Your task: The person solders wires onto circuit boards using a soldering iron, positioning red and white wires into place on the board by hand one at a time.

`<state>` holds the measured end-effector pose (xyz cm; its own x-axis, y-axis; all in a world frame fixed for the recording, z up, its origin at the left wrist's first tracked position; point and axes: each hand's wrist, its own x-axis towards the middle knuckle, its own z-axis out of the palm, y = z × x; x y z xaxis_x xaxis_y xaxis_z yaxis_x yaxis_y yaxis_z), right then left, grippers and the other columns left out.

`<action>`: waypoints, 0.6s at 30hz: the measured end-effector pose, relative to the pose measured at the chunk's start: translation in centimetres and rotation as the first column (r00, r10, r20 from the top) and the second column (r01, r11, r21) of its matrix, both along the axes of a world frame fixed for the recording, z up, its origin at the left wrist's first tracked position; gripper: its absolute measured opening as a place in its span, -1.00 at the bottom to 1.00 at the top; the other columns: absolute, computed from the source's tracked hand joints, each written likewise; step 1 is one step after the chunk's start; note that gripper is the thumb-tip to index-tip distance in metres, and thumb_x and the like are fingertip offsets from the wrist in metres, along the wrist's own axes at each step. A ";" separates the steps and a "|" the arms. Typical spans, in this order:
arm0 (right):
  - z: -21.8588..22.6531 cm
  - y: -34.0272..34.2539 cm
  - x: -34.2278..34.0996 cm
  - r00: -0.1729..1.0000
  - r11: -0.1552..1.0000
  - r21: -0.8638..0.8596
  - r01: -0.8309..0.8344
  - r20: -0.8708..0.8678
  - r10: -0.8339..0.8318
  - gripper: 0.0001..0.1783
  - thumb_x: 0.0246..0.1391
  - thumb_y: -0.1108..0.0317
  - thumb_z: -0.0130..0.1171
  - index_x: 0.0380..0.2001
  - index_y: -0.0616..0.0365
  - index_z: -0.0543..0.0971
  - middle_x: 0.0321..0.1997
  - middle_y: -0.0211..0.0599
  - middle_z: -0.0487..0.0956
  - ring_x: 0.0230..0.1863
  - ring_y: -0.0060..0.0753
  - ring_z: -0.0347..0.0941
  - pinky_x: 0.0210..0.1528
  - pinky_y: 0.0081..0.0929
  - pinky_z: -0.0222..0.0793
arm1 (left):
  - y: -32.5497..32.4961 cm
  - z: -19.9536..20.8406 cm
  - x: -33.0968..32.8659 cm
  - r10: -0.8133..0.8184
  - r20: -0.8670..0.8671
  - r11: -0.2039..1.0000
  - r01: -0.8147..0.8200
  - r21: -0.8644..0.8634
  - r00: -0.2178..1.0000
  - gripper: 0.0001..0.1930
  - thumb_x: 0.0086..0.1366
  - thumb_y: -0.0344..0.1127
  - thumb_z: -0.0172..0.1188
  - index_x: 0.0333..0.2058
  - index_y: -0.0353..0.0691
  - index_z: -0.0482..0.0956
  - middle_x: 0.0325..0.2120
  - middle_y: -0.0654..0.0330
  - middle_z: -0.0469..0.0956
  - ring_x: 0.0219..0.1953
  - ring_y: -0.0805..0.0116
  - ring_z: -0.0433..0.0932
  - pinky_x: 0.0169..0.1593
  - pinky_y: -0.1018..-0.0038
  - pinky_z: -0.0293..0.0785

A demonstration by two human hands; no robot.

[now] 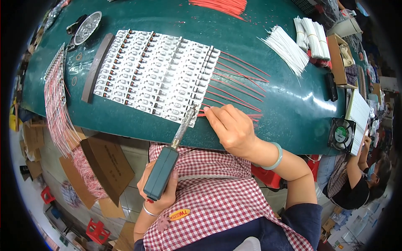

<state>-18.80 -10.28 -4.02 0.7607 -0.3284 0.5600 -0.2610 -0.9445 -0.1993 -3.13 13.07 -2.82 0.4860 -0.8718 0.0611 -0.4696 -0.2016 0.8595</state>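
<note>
My left hand (166,190) is wrapped round the dark green handle of a soldering iron (161,173). Its long metal shaft points up and away, with the tip at the near right corner of a white circuit board panel (167,83). Rows of small components cover that panel. Beside the tip, my right hand (232,127) pinches a thin red wire (202,109) at the panel's right edge. Several other red wires (238,85) stick out to the right from the same edge. The exact contact between tip, wire and panel is too small to make out.
A dark curved bar (97,69) lies along the panel's left side. Wired strips (56,96) hang off the table's left edge. White wire bundles (287,50) and red wires (222,5) lie farther back. A small fan (341,134) stands at right, near another person (356,180).
</note>
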 end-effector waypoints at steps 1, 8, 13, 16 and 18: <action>-0.1 0.0 0.0 1.000 1.000 0.000 -0.001 0.000 0.001 -0.71 -0.13 0.54 0.31 -0.27 0.49 0.65 -0.32 -0.13 0.61 -0.39 -0.31 0.48 -0.46 -0.48 0.46 | -0.1 0.2 0.0 0.001 0.000 1.000 -0.001 0.000 1.000 -0.75 0.13 -0.55 0.39 -0.19 -0.50 0.68 -0.24 -0.13 0.69 -0.27 0.01 0.74 -0.21 0.34 0.64; -0.4 0.3 -0.1 0.999 1.000 0.012 -0.002 -0.041 0.002 -0.64 -0.17 0.53 0.27 -0.21 0.48 0.65 -0.27 -0.11 0.62 -0.37 -0.28 0.52 -0.44 -0.45 0.48 | -1.3 1.3 0.4 -0.072 0.070 0.997 0.073 -0.003 0.995 -0.74 0.09 -0.56 0.40 -0.20 -0.47 0.69 -0.23 -0.09 0.68 -0.26 0.02 0.73 -0.21 0.36 0.63; -0.4 0.5 -0.1 0.997 1.000 0.013 0.011 -0.071 -0.010 -0.56 -0.20 0.52 0.24 -0.15 0.47 0.64 -0.23 -0.12 0.64 -0.34 -0.25 0.54 -0.42 -0.41 0.50 | -1.8 1.8 0.3 -0.096 0.113 0.995 0.095 0.007 0.989 -0.75 0.07 -0.56 0.40 -0.22 -0.44 0.70 -0.23 -0.07 0.68 -0.25 0.04 0.72 -0.21 0.37 0.63; -0.4 0.6 -0.1 0.996 1.000 0.008 0.014 -0.086 -0.014 -0.57 -0.19 0.51 0.25 -0.15 0.46 0.65 -0.23 -0.11 0.64 -0.34 -0.26 0.54 -0.41 -0.40 0.50 | -1.7 1.7 0.3 -0.112 0.161 0.993 0.117 -0.017 0.981 -0.76 0.07 -0.56 0.41 -0.24 -0.44 0.70 -0.24 -0.07 0.68 -0.27 0.04 0.72 -0.22 0.36 0.63; -0.4 0.6 -0.1 0.997 1.000 0.028 0.013 -0.070 -0.011 -0.57 -0.18 0.50 0.26 -0.15 0.44 0.65 -0.22 -0.12 0.64 -0.35 -0.26 0.55 -0.39 -0.39 0.50 | -1.3 1.5 0.1 -0.065 0.116 0.996 0.070 -0.047 0.991 -0.77 0.07 -0.55 0.41 -0.25 -0.44 0.69 -0.26 -0.07 0.67 -0.29 0.04 0.72 -0.24 0.35 0.63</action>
<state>-18.94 -9.67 -4.42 0.7935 -0.3529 0.4958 -0.2868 -0.9354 -0.2067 -3.01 11.76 -1.30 0.4134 -0.8967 0.1584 -0.5765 -0.1231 0.8078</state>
